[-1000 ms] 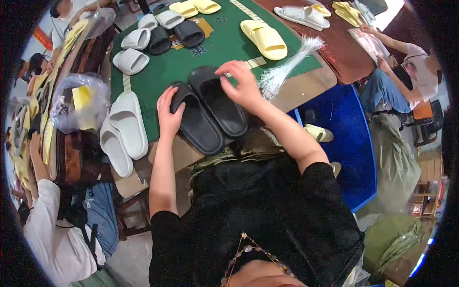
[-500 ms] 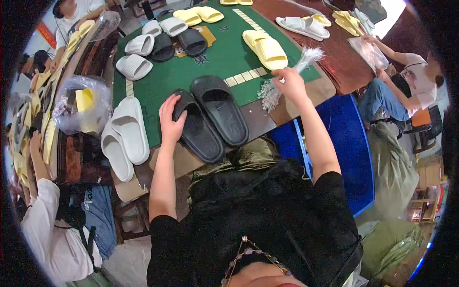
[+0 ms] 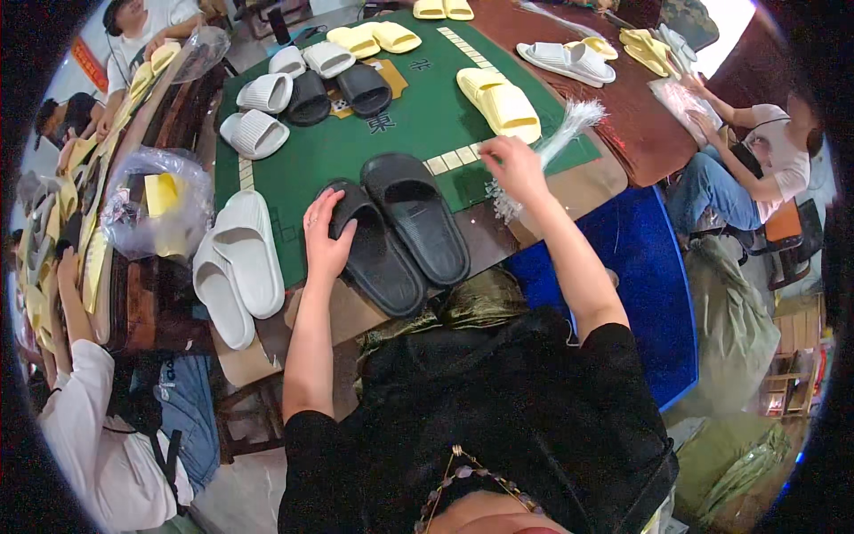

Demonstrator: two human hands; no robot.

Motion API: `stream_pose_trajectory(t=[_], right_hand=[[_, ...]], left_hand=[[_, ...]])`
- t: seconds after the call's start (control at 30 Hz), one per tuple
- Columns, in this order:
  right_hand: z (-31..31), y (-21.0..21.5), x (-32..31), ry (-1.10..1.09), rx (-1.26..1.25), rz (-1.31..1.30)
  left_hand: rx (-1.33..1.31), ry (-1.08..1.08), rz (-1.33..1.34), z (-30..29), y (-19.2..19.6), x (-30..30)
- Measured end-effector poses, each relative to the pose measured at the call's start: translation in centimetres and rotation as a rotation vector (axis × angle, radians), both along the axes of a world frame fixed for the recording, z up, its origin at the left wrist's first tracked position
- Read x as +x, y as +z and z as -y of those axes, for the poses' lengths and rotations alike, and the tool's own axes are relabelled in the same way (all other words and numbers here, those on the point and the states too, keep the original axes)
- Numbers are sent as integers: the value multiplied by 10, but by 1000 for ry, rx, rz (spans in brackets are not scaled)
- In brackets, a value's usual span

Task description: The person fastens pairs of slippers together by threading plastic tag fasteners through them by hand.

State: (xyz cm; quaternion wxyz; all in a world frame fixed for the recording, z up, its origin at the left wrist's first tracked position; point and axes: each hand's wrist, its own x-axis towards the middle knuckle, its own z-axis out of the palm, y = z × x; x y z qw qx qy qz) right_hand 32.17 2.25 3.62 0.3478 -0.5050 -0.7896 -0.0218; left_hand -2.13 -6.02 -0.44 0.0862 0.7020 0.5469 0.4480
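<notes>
Two black slide slippers lie side by side before me, toes away. My left hand (image 3: 326, 233) grips the left black slipper (image 3: 378, 258) by the outer side of its strap, thumb toward the opening. The right black slipper (image 3: 431, 227) is untouched beside it. Above the table, between that slipper and a bundle of thin clear plastic strands (image 3: 569, 133), is my right hand (image 3: 518, 169). Its thumb and forefinger are pinched together; anything between them is too small to make out. A yellow slipper pair (image 3: 503, 102) lies just beyond this hand.
A pale grey pair (image 3: 245, 267) lies at the table's left edge. More grey, black and yellow slippers stand farther back on the green mat (image 3: 418, 116). A clear bag (image 3: 156, 200) sits left, a blue bin (image 3: 645, 294) right. Other people work at both sides.
My right hand has drawn back from the strand bundle, leftward and slightly nearer to me, its fingers pinched. My left hand stays on the left black slipper. The whole view has shifted slightly.
</notes>
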Motion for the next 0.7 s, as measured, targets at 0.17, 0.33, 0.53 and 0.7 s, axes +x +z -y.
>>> stream_pose_trajectory(t=[0.17, 0.33, 0.53, 0.7], right_hand=[[21, 15, -71, 387, 120, -122], [45, 15, -143, 594, 167, -171], [61, 21, -195, 571, -16, -432], [60, 19, -194, 546, -407, -592]], left_hand=[[17, 20, -38, 5, 3, -4], [163, 56, -96, 14, 18, 4], [317, 18, 125, 20, 16, 0], [172, -9, 396, 24, 22, 1]])
